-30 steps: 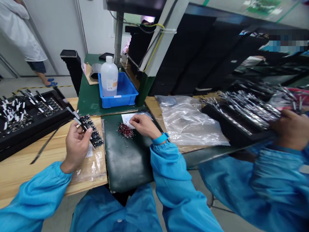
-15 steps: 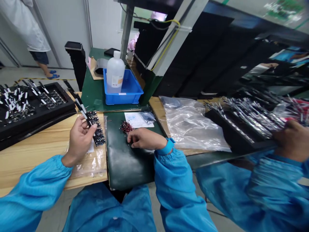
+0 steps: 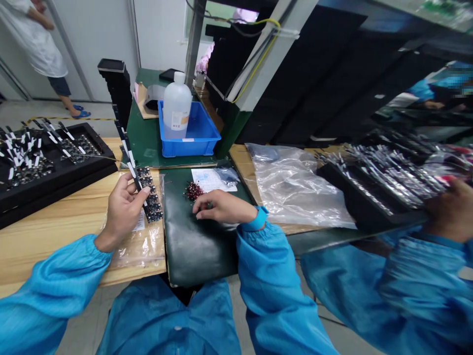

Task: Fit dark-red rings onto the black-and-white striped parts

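Note:
My left hand [image 3: 123, 209] grips a narrow circuit board panel [image 3: 153, 199] between thumb and fingers. Black and white flat strips [image 3: 129, 155] rise from the panel's edge. A clear plastic bag [image 3: 142, 251] lies on the wooden surface beneath that hand. Over the dark green mat [image 3: 199, 251], my right hand [image 3: 223, 206] is closed, thumb and fingertips drawn together; whatever they may hold is too small to make out. Just beyond those fingertips sits a pile of tiny dark red and black parts [image 3: 192, 190], beside a printed paper [image 3: 210, 180].
At left is a black foam tray [image 3: 99, 170] of boards with strips. A blue bin [image 3: 190, 148] holds a white bottle [image 3: 177, 106]. Rightward lie a large plastic bag [image 3: 295, 190] and another loaded black tray [image 3: 343, 197], with a co-worker's hand [image 3: 453, 212] beside it.
My right hand has shifted slightly up and left at the pile's edge. The panel in my left hand stands a little more upright. The co-worker's hand has moved slightly.

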A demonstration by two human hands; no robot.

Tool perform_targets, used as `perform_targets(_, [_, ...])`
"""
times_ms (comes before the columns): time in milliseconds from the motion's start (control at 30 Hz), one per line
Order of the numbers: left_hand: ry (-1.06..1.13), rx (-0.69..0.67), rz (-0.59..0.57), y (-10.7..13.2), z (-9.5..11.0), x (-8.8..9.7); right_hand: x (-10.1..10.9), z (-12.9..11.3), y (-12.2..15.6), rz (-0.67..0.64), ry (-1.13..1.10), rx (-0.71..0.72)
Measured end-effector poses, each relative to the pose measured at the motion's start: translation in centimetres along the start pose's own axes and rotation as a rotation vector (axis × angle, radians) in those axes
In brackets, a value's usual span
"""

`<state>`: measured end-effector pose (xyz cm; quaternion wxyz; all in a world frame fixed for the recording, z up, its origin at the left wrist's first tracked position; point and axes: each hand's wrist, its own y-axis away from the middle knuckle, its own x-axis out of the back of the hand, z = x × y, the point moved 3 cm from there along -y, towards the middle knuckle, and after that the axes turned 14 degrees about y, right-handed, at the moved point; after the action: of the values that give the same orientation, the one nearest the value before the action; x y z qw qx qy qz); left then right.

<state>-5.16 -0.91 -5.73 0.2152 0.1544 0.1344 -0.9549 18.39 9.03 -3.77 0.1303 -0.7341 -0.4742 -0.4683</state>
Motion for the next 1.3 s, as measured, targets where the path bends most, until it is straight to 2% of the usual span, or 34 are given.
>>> perform_targets(100, [0.0, 0.008, 0.005, 0.0, 0.0, 0.0, 0.7, 0.1, 0.5, 0.069, 0.007, 0.018])
perform_targets(267, [-0.002, 0.007, -0.001, -0.1, 0.0, 0.0, -0.1, 0.0, 0.1, -0.037, 0.115, -0.065])
perform_targets(467, [0.006, 0.022, -0.01, 0.0, 0.0, 0.0, -1.0, 0.2, -1.0, -0.061, 0.111, -0.081])
perform_targets(800, [0.008, 0.034, -0.046, -0.1, -0.2, 0.0, -1.5, -1.1, -1.2, -0.03, 0.082, 0.013])
perform_targets(867, [-0.009, 0.036, -0.063, -0.1, -0.2, -0.1, -1.2, -1.5, -0.9, -0.025, 0.015, 0.067])
perform_targets(933, [-0.009, 0.052, -0.078, -0.1, -0.2, -0.3, -0.8, -1.9, -0.7, 0.034, -0.09, 0.138])
perform_targets(1067, [0.006, 0.089, -0.091, 0.0, -0.2, -0.5, -0.5, -3.0, -1.0, 0.293, -0.354, 0.267])
perform_targets(1133, [0.006, 0.105, -0.094, 0.1, -0.2, -0.5, -1.2, -3.5, -1.6, 0.351, -0.519, 0.255])
perform_targets(1300, [0.01, 0.16, -0.146, 0.2, -0.8, -0.6, -3.9, -3.9, -3.4, 0.344, -0.792, 0.109])
